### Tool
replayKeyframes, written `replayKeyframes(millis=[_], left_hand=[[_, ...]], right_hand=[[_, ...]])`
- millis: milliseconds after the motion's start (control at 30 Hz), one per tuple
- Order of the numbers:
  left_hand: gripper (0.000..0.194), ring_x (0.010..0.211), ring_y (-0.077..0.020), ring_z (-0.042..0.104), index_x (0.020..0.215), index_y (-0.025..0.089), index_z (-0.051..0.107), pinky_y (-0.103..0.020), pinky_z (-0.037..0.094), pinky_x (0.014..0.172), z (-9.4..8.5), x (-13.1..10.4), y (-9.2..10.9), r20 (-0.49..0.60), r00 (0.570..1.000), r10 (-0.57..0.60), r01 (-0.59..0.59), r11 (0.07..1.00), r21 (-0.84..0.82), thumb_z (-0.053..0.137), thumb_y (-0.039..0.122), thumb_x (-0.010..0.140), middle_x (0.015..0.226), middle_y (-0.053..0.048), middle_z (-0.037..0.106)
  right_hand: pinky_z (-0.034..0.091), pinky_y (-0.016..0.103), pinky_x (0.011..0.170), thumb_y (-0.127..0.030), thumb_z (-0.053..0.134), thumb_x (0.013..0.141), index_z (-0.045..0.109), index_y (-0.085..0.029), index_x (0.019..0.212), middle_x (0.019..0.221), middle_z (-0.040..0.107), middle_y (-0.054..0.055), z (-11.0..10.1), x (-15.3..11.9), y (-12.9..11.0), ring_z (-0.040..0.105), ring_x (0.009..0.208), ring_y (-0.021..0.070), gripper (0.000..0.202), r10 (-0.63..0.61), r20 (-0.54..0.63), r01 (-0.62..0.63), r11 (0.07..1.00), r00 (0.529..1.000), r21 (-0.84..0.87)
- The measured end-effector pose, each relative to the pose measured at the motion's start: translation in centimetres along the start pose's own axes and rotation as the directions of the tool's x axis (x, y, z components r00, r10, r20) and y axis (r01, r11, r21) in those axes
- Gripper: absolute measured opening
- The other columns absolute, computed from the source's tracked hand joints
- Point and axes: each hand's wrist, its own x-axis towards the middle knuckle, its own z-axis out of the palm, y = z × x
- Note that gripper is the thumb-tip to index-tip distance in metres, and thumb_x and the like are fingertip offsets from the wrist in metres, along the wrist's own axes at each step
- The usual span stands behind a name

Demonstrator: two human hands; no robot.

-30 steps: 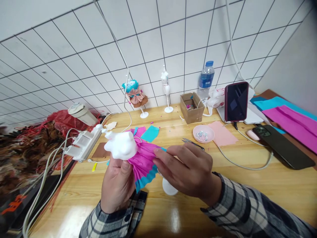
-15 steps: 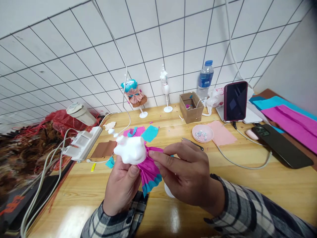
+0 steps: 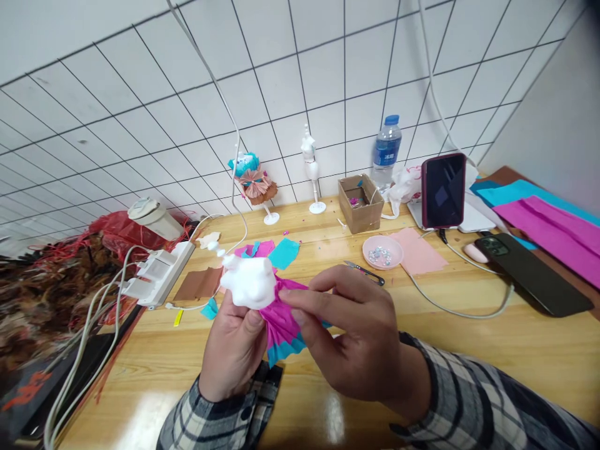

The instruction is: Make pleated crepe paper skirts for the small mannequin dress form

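Note:
A small white mannequin (image 3: 248, 281) lies tilted in my left hand (image 3: 233, 350), whose fingers and thumb wrap round its torso from below. Pleated magenta paper (image 3: 281, 322) with a blue lower edge fans out from the mannequin's waist. The fingertips of my right hand (image 3: 354, 331) pinch this paper close to the waist. Part of the skirt-like paper is hidden behind my right fingers.
Behind stand a dressed mannequin (image 3: 255, 181), a bare mannequin (image 3: 310, 165), a cardboard box (image 3: 360, 212) and a bottle (image 3: 388, 150). A pink dish (image 3: 382, 252), a craft knife (image 3: 365, 272) and phones (image 3: 534, 275) lie right; a power strip (image 3: 162, 275) is left.
My right fingertips have shifted slightly on the magenta paper, which now spreads wider beneath them. The mannequin has moved a little, and the camera view has shifted slightly.

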Motion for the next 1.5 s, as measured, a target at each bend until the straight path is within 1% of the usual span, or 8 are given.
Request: replayKeyframes(millis=[367, 567, 667, 800, 867, 1000, 1100, 1500], left_hand=[[0.060, 0.103, -0.0277, 0.068, 0.111, 0.022, 0.067, -0.037, 0.055, 0.093, -0.8, 0.2, 0.7, 0.033, 0.997, -0.070, 0.070, 0.998, 0.005, 0.089, 0.036, 0.056, 0.099, -0.006, 0.075], [0.027, 0.084, -0.0202, 0.070, 0.089, 0.024, 0.071, -0.031, 0.061, 0.081, -1.9, 0.8, 2.8, -0.063, 0.973, 0.224, -0.220, 0.973, 0.066, 0.083, 0.034, 0.067, 0.084, 0.001, 0.074], [0.017, 0.079, -0.0155, 0.069, 0.086, 0.030, 0.070, -0.030, 0.063, 0.078, -2.0, 0.7, 4.1, -0.074, 0.932, 0.354, -0.352, 0.935, 0.046, 0.079, 0.032, 0.072, 0.083, 0.006, 0.072], [0.019, 0.084, -0.0159, 0.070, 0.087, 0.032, 0.069, -0.029, 0.063, 0.078, -2.3, 0.7, 4.0, -0.062, 0.925, 0.375, -0.374, 0.927, 0.023, 0.080, 0.037, 0.071, 0.086, 0.009, 0.073], [0.026, 0.089, -0.0161, 0.070, 0.091, 0.031, 0.071, -0.025, 0.061, 0.080, -2.5, 0.8, 3.2, -0.086, 0.917, 0.389, -0.387, 0.921, 0.033, 0.081, 0.039, 0.069, 0.090, 0.008, 0.075], [0.033, 0.111, -0.0196, 0.065, 0.111, 0.029, 0.068, -0.028, 0.055, 0.095, -2.6, 1.1, 1.8, -0.099, 0.941, 0.325, -0.320, 0.946, 0.057, 0.072, 0.039, 0.079, 0.111, 0.001, 0.073], [0.032, 0.123, -0.0207, 0.057, 0.120, 0.030, 0.064, -0.030, 0.051, 0.101, -2.2, 1.3, 1.5, -0.106, 0.972, 0.211, -0.208, 0.977, 0.041, 0.062, 0.036, 0.088, 0.124, -0.001, 0.068], [0.040, 0.129, -0.0237, 0.052, 0.130, 0.028, 0.056, -0.041, 0.042, 0.110, -0.5, 1.9, 0.2, -0.011, 1.000, 0.003, -0.005, 0.979, -0.203, 0.060, 0.032, 0.090, 0.130, -0.005, 0.064]], right_hand=[[0.045, 0.030, 0.062, -0.015, 0.055, 0.085, 0.072, -0.016, 0.103, 0.082, 0.064, 0.003, -0.6, 0.5, -0.4, 0.055, 0.067, 0.0137, 0.026, -0.032, 0.023, 0.032, 0.999, 0.999, 0.029], [0.046, 0.027, 0.062, -0.022, 0.056, 0.086, 0.069, -0.017, 0.084, 0.072, 0.060, 0.001, -1.0, 1.2, 0.3, 0.054, 0.068, 0.0129, 0.015, 0.198, 0.082, -0.210, 0.960, 0.977, 0.185], [0.036, 0.020, 0.044, -0.042, 0.051, 0.091, 0.067, -0.016, 0.073, 0.057, 0.048, -0.004, -0.3, 1.3, 1.2, 0.042, 0.049, 0.0076, 0.035, 0.405, 0.473, -0.591, 0.722, 0.783, 0.360], [0.034, 0.017, 0.032, -0.055, 0.060, 0.082, 0.068, -0.015, 0.086, 0.061, 0.047, -0.005, 0.7, 1.0, 1.4, 0.033, 0.040, 0.0043, 0.040, 0.331, 0.838, -0.893, 0.276, 0.434, 0.354], [0.038, 0.017, 0.035, -0.044, 0.070, 0.075, 0.066, -0.016, 0.089, 0.063, 0.045, -0.006, 1.0, 0.7, 1.2, 0.037, 0.043, 0.0046, 0.031, 0.393, 0.786, -0.873, 0.314, 0.478, 0.374], [0.031, 0.014, 0.039, -0.024, 0.077, 0.067, 0.055, -0.021, 0.094, 0.069, 0.045, -0.009, 1.7, -0.2, 0.7, 0.037, 0.046, 0.0024, 0.035, 0.521, 0.375, -0.638, 0.684, 0.767, 0.354], [0.031, 0.014, 0.040, -0.021, 0.075, 0.070, 0.047, -0.024, 0.102, 0.075, 0.050, -0.009, 2.0, -0.8, 0.9, 0.036, 0.046, 0.0024, 0.043, 0.444, 0.156, -0.471, 0.827, 0.882, 0.308], [0.047, 0.022, 0.060, -0.013, 0.062, 0.085, 0.064, -0.019, 0.089, 0.075, 0.064, -0.001, 1.3, -0.7, 2.0, 0.057, 0.066, 0.0108, 0.008, -0.013, -0.017, 0.012, 1.000, 1.000, -0.013]])
